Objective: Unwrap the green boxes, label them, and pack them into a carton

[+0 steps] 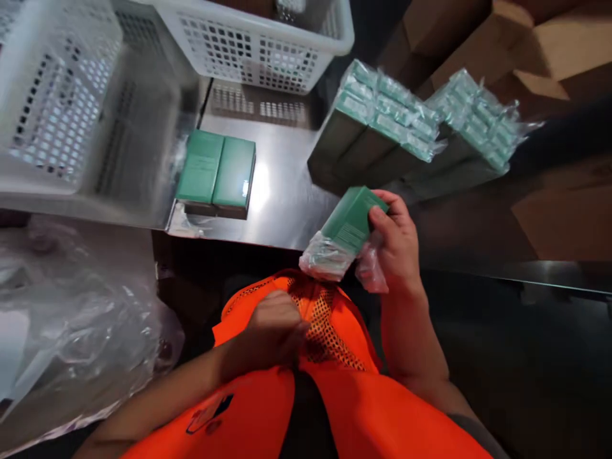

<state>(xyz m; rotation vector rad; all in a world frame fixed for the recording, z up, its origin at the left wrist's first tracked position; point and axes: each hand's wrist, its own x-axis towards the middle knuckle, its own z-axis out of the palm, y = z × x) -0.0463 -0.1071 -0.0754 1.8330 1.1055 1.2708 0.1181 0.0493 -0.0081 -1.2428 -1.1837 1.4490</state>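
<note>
My right hand [398,245] grips a green carton [352,218] partly wrapped in clear plastic film [326,258], held above the near edge of the metal table [282,191]. My left hand [277,333] is closed in a fist against my orange mesh vest [329,331], and nothing shows in it. Two green cartons [217,170] lie side by side flat on the table, left of the held one. Two plastic-wrapped bundles of green cartons [382,124] [471,124] stand at the table's far right.
A white perforated basket [268,38] stands at the back, a larger one [62,102] on the left. Crumpled clear plastic [71,319] piles at the lower left. Brown cardboard boxes [526,44] fill the upper right.
</note>
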